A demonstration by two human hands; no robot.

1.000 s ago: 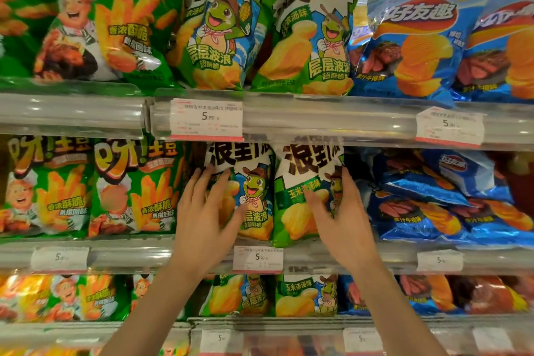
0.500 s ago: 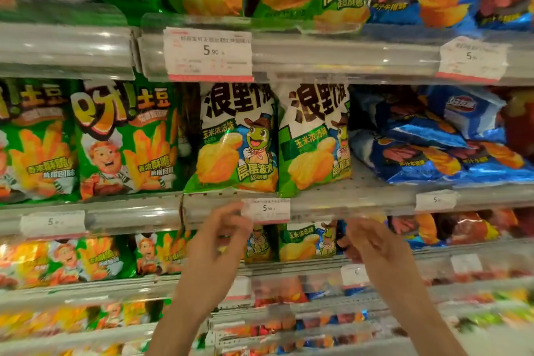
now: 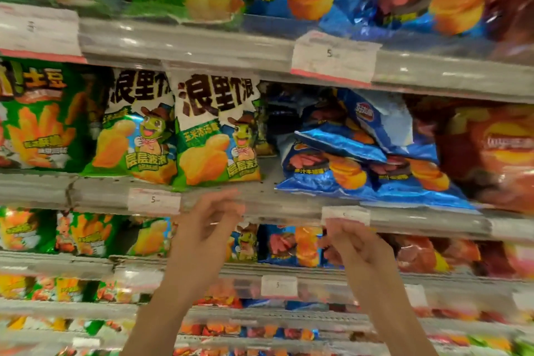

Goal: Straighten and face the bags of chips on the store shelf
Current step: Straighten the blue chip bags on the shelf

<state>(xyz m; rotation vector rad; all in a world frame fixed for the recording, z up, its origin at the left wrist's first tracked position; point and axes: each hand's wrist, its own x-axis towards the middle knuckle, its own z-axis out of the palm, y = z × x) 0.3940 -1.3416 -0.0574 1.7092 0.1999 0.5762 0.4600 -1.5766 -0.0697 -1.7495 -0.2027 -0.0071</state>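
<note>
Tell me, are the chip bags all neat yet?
Partly. The two green frog bags stand upright, fronts facing out, so they look done. Both hands, left hand and right hand, hold nothing and hover below that shelf. The blue bags beside them lie tumbled in a heap; those are left.

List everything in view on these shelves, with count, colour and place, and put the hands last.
frog chip bags: two, green and white, upright and facing out, middle shelf centre.
fries chip bag: one, green and orange, middle shelf left.
blue chip bags: several, exact count unclear, blue, slumped flat in a pile, middle shelf right of centre.
red chip bag: one, red-orange, middle shelf far right.
price tags: several, white with a red edge, on the shelf rails.
lower shelves: blurred mixed bags, uncountable.
left hand: fingers loosely curled, empty, below the frog bags.
right hand: fingers loosely curled, empty, below the blue pile.
</note>
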